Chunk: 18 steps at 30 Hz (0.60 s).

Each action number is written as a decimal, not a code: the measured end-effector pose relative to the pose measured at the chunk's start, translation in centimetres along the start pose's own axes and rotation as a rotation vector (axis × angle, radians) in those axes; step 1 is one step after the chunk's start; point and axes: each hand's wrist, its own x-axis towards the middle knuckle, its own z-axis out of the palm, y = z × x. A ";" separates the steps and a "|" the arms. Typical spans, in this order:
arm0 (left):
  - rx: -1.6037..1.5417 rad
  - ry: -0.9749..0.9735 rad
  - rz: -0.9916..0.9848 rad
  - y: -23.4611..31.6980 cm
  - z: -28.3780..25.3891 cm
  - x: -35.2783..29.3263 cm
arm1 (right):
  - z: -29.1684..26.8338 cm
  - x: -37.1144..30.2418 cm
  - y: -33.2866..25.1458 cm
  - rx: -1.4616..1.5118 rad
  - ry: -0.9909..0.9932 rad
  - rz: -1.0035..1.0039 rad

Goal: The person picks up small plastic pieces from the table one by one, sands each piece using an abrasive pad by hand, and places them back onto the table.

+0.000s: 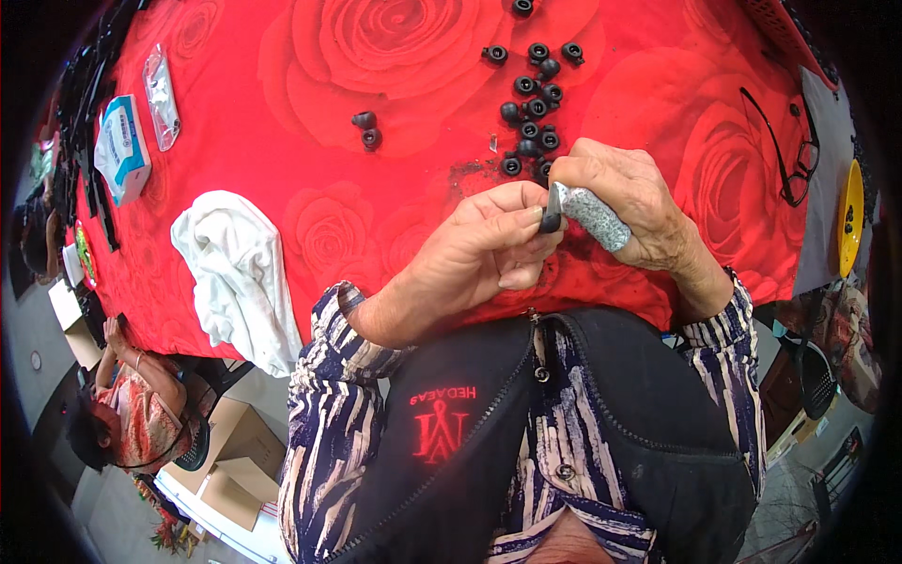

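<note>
Near the table's front edge my two hands meet. My left hand (pixel 496 237) pinches a small black rounded part (pixel 551 222) between thumb and fingers. Closed round a small knife (pixel 594 216) with a thick, speckled grey handle is my right hand (pixel 631 193). Its short blade points toward the black part and seems to touch it. Just beyond my hands lies a loose group of similar black parts (pixel 536 107), round with ring-like openings. Two more black parts (pixel 371 139) sit apart to the left. Dark crumbs (pixel 474 179) are scattered beside my left hand.
A red rose-patterned cloth (pixel 423 113) covers the table. At left lie a crumpled white cloth (pixel 233 273), a blue-and-white pack (pixel 122 150) and a clear plastic bag (pixel 162 99). Eyeglasses (pixel 797 169) and a yellow dish (pixel 850 218) are at right. Another person (pixel 141 404) sits at lower left.
</note>
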 end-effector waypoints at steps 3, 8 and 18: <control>-0.017 -0.006 0.011 -0.1 -0.1 0.0 | 0.2 0.0 0.1 -0.004 0.021 -0.014; -0.054 -0.045 0.191 1.8 -1.5 0.4 | 0.5 -0.1 -0.7 -0.262 -0.106 -0.158; 0.177 0.140 0.132 0.2 0.0 -0.1 | 1.4 -0.1 -0.7 -0.022 0.258 -0.062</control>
